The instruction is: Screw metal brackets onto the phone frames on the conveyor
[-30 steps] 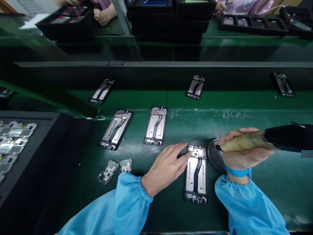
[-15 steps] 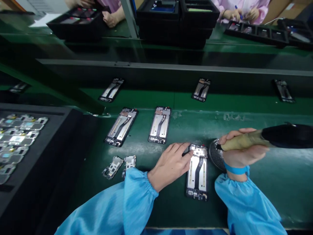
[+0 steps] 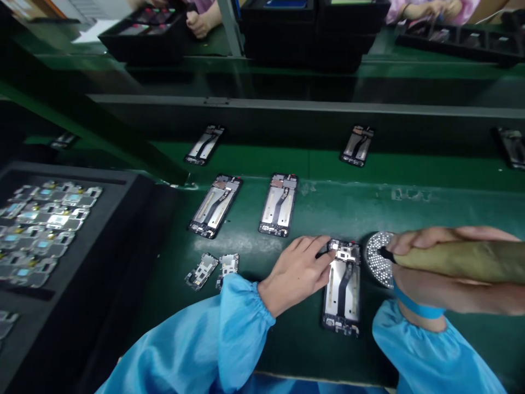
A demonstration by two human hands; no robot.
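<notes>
1. L hand (image 3: 297,271), fingers loosely spread, touched phone (image 3: 342,290) nr its upper-L corner.
2. Phone lay flat on grn bench (image 3: 295,350), btwn hands.
3. R hand (image 3: 447,287) gripped yellowish tool (image 3: 455,261), tip @ round metal disc (image 3: 376,262).

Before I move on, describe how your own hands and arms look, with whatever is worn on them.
The left hand and the right hand are both ungloved. The left sleeve and right sleeve are loose, light blue and plain, with gathered cuffs. A flat, brighter blue band circles the right wrist.
</notes>
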